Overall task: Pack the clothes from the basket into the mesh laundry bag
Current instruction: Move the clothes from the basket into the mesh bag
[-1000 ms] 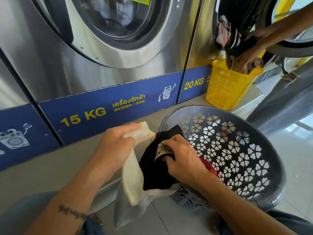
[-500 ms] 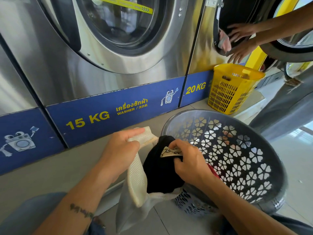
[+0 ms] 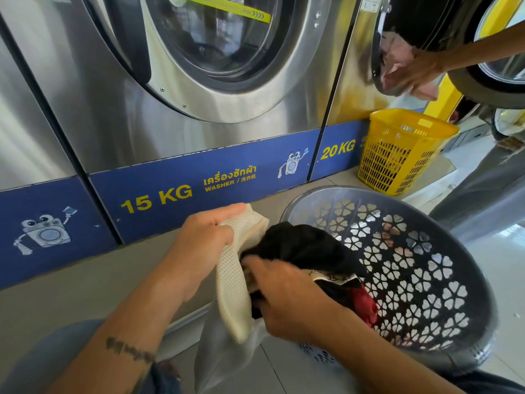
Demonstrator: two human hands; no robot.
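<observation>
Beside the grey laundry basket [image 3: 443,280], the cream mesh laundry bag [image 3: 233,282] is clamped at its rim in the left hand [image 3: 204,245]; a black garment [image 3: 301,245] at the bag's mouth is grasped by the right hand [image 3: 284,297].

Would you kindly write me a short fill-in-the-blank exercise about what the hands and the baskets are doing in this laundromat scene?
1. The left hand holds open the rim of the cream ____ laundry bag.
2. The right hand pushes a ____ garment into that bag.
3. The blue panel right behind the hands reads "____ KG".
4. The basket standing by the 20 KG washer is coloured ____, unlike the grey basket nearby.

Missing words: mesh; black; 15; yellow
</observation>
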